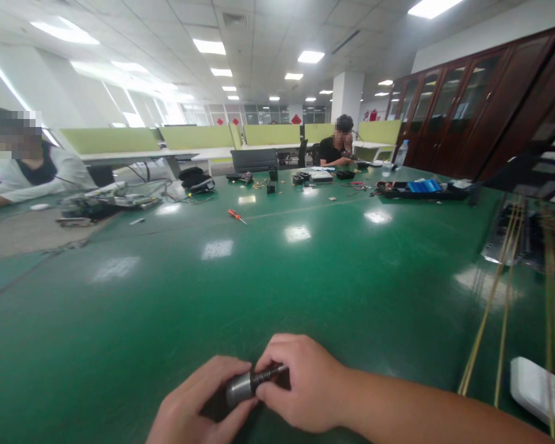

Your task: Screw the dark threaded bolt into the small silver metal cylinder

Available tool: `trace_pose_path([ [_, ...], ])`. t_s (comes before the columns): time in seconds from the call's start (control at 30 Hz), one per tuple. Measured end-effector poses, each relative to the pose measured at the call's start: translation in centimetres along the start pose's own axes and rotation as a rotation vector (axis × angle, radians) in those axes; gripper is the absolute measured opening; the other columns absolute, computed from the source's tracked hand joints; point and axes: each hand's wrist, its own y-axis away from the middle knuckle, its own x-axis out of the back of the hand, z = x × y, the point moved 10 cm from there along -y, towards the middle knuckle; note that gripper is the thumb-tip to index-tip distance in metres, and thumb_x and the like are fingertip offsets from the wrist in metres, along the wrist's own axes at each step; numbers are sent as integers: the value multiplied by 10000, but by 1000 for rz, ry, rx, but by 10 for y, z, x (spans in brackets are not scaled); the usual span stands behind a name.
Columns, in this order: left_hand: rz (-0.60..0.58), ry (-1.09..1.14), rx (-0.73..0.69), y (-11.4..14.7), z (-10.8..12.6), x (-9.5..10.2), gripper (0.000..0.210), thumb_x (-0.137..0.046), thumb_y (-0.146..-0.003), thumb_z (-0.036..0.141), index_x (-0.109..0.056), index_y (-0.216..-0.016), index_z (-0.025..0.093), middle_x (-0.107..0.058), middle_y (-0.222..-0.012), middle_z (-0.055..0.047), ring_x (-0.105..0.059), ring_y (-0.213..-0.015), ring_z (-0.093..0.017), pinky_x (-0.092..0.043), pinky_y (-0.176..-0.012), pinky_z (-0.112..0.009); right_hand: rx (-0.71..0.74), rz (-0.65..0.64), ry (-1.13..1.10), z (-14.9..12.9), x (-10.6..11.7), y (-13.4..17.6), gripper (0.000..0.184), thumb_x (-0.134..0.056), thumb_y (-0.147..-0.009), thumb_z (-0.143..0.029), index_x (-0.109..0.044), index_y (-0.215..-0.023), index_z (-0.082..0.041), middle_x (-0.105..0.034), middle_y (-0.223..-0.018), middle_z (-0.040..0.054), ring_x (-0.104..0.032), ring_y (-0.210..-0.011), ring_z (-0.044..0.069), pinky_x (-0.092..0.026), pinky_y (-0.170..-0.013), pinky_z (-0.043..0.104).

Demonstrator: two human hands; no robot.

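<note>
A silvery metal cylinder [239, 390] lies between the thumb and fingers of my left hand [198, 401], low in the view, just above or on the green table [277, 296]. From its right end comes a narrower dark ridged shaft [264, 375] with a thin tip. My right hand [308, 385] pinches this shaft near the cylinder, its thumb and index finger closed on it. Both hands almost touch. Whether the shaft and cylinder are one piece, I cannot tell.
An orange screwdriver [237, 216] lies farther back. Cables and electronic parts [106, 203] sit at left, a black tray [420, 190] back right. Yellowish strands [493, 308] cross the right side near a white object [536, 388]. One person [37, 166] sits left, another [333, 150] at the far end.
</note>
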Motion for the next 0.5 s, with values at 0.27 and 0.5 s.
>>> trace_pose_path([
  [0.27,17,24,10,0,-1,3,162,-714,-837,401,-661,-934,282,-710,-820,57,-691,-705,-101,-533,-659,-95,-19,5,-34,1,0,0,114,-655,-808,-281,-678,-887,-202,-636,-835,1,-595,-770,134,-418,-696,222],
  [0.5,46,3,-10,-1,-1,5,193,-718,-833,432,-664,-951,289,-717,-840,58,-700,-716,-100,-539,-675,-87,-56,15,-49,3,1,-1,114,-664,-802,-299,-671,-870,-208,-631,-814,-8,-584,-743,129,-405,-668,223],
])
